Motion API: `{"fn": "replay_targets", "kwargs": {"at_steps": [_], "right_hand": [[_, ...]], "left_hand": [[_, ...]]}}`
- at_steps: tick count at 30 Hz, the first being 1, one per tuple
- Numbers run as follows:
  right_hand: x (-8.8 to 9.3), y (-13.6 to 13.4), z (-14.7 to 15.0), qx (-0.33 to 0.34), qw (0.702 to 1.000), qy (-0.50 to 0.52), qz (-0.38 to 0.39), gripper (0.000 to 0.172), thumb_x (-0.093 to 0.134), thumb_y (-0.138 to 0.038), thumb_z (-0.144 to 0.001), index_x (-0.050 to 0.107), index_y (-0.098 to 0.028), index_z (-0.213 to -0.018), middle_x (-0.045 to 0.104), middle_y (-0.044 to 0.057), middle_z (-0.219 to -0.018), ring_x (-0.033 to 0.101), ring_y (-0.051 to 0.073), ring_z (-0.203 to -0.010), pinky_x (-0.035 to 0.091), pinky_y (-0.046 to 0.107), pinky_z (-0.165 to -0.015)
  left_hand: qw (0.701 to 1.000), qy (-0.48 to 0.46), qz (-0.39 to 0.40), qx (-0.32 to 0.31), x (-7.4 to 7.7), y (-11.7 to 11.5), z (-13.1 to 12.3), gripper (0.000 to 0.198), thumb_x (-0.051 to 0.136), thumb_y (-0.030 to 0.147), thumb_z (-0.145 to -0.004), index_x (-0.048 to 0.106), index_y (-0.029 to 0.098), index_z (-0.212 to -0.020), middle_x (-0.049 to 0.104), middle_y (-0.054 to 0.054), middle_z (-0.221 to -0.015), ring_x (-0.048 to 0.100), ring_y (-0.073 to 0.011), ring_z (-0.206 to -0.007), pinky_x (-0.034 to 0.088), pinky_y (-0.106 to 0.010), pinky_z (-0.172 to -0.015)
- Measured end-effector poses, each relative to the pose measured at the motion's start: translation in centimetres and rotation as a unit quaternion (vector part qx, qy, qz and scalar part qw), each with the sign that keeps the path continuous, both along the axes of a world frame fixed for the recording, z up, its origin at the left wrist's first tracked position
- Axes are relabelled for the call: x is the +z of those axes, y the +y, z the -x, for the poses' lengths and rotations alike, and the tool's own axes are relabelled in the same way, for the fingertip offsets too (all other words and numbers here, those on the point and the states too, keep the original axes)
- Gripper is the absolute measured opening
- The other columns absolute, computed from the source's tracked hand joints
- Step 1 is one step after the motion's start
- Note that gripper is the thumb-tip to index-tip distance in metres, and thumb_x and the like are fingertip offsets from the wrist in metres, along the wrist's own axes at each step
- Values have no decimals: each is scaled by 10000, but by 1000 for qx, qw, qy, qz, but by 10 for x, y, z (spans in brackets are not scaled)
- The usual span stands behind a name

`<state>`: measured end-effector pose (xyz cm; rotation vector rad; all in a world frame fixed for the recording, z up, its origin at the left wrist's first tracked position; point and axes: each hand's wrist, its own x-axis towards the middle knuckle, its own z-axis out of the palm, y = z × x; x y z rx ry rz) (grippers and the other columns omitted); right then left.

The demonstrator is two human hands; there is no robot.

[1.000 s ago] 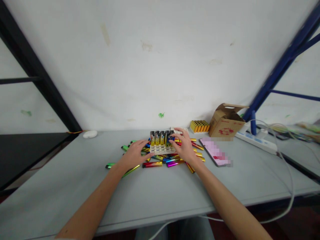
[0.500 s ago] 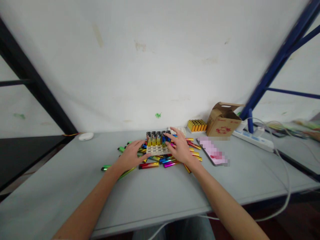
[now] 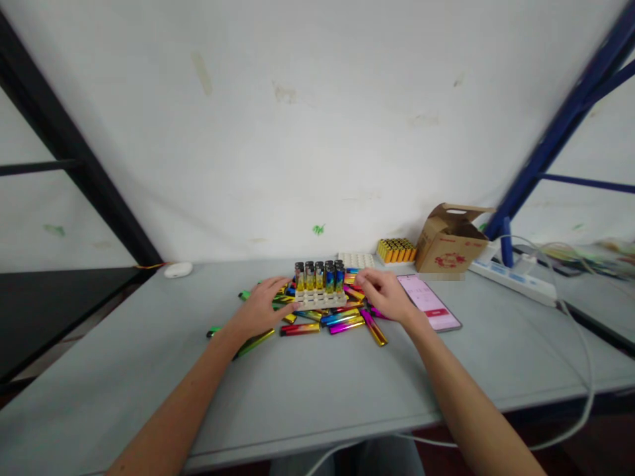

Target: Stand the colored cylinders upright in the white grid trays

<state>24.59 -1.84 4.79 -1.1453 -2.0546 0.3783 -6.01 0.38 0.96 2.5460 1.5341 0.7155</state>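
A white tray with holes (image 3: 320, 302) lies on a pile of shiny coloured lighters. Several lighters with black tops (image 3: 319, 276) stand upright in its back rows, while the front holes show bare. My left hand (image 3: 260, 307) grips the tray's left end, its thumb at the front corner. To the right of the tray, my right hand (image 3: 384, 291) is closed over the loose lighters (image 3: 373, 327), fingers bent together. Whatever is between its fingertips is hidden. More loose lighters, some of them green (image 3: 254, 342), lie under and beside my left hand.
Behind the pile lies a second holed tray (image 3: 356, 259). Farther right are a block of yellow lighters (image 3: 397, 251), an open cardboard box (image 3: 449, 248), a phone (image 3: 430, 303) and a white power strip (image 3: 516, 281). A white oval object (image 3: 178, 270) lies at left, near the wall.
My right hand has moved right, away from the upright lighters, and its spread fingers have closed over the loose ones. My left hand stays at the tray. The view has shifted slightly.
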Motion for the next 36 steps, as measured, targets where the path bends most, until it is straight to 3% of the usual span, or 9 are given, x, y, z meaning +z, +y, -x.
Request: {"fn": "replay_targets", "kwargs": {"at_steps": [3,9,15,19,24,28,30,36], "right_hand": [[3,-9,9,98,989,-83,72,176,568,-300,-834,699,-183,-819,571,-26,-553,470,104,-486,304,214,-486],[-3,-12,25,115,972,-199,53,292,716,-347,-726,734,-259,-1003,657,-12,-656,545,135,-573,298,226,-524],[-8,-9,27,129,974,-182,51,191,661,-209,-776,742,-260,-942,657,-15,-683,513,120,-566,291,222,-524],[-2,-6,15,139,977,-135,84,159,596,-242,-833,739,-205,-892,562,-35,-570,425,95,-495,259,216,-494],[8,2,-12,59,989,-90,99,294,518,-333,-861,670,-147,-691,456,-42,-508,353,92,-475,241,227,-480],[2,14,-22,-105,979,-161,62,220,564,-302,-797,687,-150,-697,588,12,-579,450,121,-518,253,250,-508],[-5,19,-22,-151,966,-202,62,211,573,-311,-786,711,-161,-735,656,49,-650,516,149,-567,263,259,-524],[-21,30,-18,-169,963,-194,77,304,493,-368,-864,714,-172,-792,700,76,-732,590,173,-641,305,261,-550]], "left_hand": [[1000,-13,-2,-5,-1,2,2,644,451,624,-849,529,167,-1296,551,-133,-1333,491,-292,-1231,356,-466,-1077],[1000,-20,8,-10,1,2,3,598,394,573,-891,537,149,-1289,558,-137,-1323,500,-285,-1221,364,-460,-1069],[999,-27,-2,-18,0,3,3,569,365,554,-912,551,151,-1269,574,-137,-1302,511,-276,-1208,368,-465,-1065],[999,-29,-8,-14,-1,4,5,538,335,529,-937,561,159,-1256,582,-128,-1291,518,-263,-1203,374,-455,-1064],[999,-32,-18,-8,-1,5,6,527,321,529,-940,580,176,-1234,604,-114,-1267,536,-263,-1188,392,-446,-1057],[1000,-23,-16,-6,-1,5,4,550,345,555,-919,582,166,-1226,600,-126,-1271,532,-274,-1190,390,-458,-1057],[1000,-20,-14,-7,-1,5,3,579,341,575,-910,584,152,-1221,596,-138,-1270,529,-281,-1192,387,-462,-1059],[1000,-18,-10,-5,-2,6,3,620,323,604,-902,593,136,-1207,594,-150,-1266,524,-282,-1195,386,-452,-1062]]}}
